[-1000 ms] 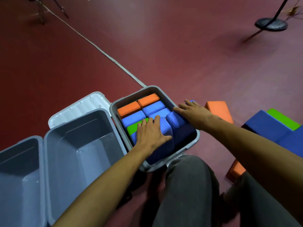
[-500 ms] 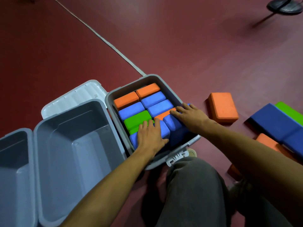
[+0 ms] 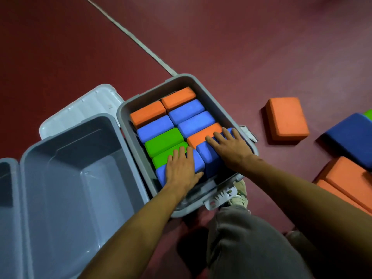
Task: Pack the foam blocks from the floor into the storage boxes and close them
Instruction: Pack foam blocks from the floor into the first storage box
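Left hand (image 3: 181,170): flat, fingers straight, pressing down on a blue block (image 3: 161,175); the fingertips reach a green block (image 3: 163,140).
Right hand (image 3: 231,150): flat, fingers slightly spread, pressing a second blue block (image 3: 209,160) just right of the left hand; the fingertips touch an orange block (image 3: 201,135).
Packed box (image 3: 123,111): under both hands, open, filled with foam blocks.
Empty box (image 3: 66,178): just left of the left hand.
Loose orange block (image 3: 286,119): on the floor (image 3: 241,47), right of the right hand.
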Motion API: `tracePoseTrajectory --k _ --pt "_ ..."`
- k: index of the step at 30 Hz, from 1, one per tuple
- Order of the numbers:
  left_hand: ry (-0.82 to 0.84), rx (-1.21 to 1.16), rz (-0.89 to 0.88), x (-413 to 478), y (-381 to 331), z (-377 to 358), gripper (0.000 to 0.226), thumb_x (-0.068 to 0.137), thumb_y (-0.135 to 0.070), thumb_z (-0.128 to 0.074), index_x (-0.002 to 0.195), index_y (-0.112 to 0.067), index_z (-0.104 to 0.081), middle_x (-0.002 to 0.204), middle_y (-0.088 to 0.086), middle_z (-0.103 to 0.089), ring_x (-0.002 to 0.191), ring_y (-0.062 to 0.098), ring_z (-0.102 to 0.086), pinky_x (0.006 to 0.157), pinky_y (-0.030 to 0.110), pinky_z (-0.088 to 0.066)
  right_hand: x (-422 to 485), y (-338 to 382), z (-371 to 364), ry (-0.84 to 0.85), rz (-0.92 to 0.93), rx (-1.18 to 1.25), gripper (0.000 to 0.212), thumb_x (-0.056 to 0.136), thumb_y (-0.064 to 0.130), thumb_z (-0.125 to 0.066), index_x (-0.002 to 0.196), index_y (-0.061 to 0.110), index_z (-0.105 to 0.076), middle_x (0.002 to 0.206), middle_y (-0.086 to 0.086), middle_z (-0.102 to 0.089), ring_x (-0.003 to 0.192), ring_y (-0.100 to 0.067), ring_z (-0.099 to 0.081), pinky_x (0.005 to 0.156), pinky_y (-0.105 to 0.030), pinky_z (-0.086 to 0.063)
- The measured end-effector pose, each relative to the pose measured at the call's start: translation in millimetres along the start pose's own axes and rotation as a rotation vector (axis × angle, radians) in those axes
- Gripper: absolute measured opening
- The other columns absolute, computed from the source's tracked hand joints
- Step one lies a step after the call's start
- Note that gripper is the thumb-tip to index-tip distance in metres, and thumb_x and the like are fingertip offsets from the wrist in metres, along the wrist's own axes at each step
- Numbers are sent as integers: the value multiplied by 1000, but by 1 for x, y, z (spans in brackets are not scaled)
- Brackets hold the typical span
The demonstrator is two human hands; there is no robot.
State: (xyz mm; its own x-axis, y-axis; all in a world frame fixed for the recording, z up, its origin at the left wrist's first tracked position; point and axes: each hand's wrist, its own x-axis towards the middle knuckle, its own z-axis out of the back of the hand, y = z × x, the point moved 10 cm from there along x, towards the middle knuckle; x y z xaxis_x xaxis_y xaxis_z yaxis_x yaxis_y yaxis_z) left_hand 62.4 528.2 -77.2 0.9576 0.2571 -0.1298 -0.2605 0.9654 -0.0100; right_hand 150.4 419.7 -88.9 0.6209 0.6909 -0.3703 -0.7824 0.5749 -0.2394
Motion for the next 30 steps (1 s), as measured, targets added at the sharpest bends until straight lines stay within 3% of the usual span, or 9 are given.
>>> tracePoseTrajectory --k 3,5,8,11,16,21,26,30 --pt "-10 -16 -8 4 1 -11 77 70 -66 -72 124 -17 -48 120 7 -51 105 28 -48 86 40 -40 6 8 -7 -32 35 -9 88 74 20 -76 152 13 -36 142 -17 -47 133 -48 -41 106 -58 -37" --pt "43 1 6 3 2 -26 87 73 -70 -68 137 -17 -43 139 14 -43 124 35 -42 101 46 -36 8 6 -17 -35 36 2 80 80 19 -71 152 14 -36 142 -17 -48 135 -47 -41 107 -58 -36" --pt "152 32 76 4 5 -52 102 82 -74 -58 158 -21 -14 163 26 -7 148 51 -8 118 60 -12 6 7 -32 -61 43 86 73 91 15 -55 158 18 -26 155 -20 -34 146 -43 -27 115 -58 -26" --pt "233 37 107 2 7 -75 107 87 -72 -53 160 -24 9 163 27 12 146 58 5 118 65 -11 6 13 -48 -39 67 185 81 95 13 -43 161 24 4 167 -16 4 154 -33 3 123 -53 -5" --pt "230 7 104 -3 6 -85 114 88 -68 -55 156 -20 24 159 28 25 142 59 19 117 68 -3 8 19 -61 -24 57 213 95 90 18 -46 156 19 23 162 -21 24 151 -36 19 121 -58 3" --pt "275 -78 107 -1 4 -90 121 86 -61 -62 154 -19 28 156 27 32 140 58 27 115 69 2 10 26 -65 29 36 174 111 85 31 -54 150 13 34 156 -29 32 147 -43 27 118 -65 2" --pt "334 -167 88 2 7 -95 127 83 -54 -69 150 -23 35 151 24 44 134 56 40 114 69 11 15 26 -69 31 28 196 121 84 54 -57 149 11 36 154 -30 35 145 -44 29 117 -67 3" --pt "382 -170 86 2 7 -98 131 81 -52 -72 149 -23 37 148 23 48 132 55 43 113 69 13 14 28 -70 36 28 178 124 84 61 -56 147 8 37 152 -33 34 145 -47 29 116 -69 1"
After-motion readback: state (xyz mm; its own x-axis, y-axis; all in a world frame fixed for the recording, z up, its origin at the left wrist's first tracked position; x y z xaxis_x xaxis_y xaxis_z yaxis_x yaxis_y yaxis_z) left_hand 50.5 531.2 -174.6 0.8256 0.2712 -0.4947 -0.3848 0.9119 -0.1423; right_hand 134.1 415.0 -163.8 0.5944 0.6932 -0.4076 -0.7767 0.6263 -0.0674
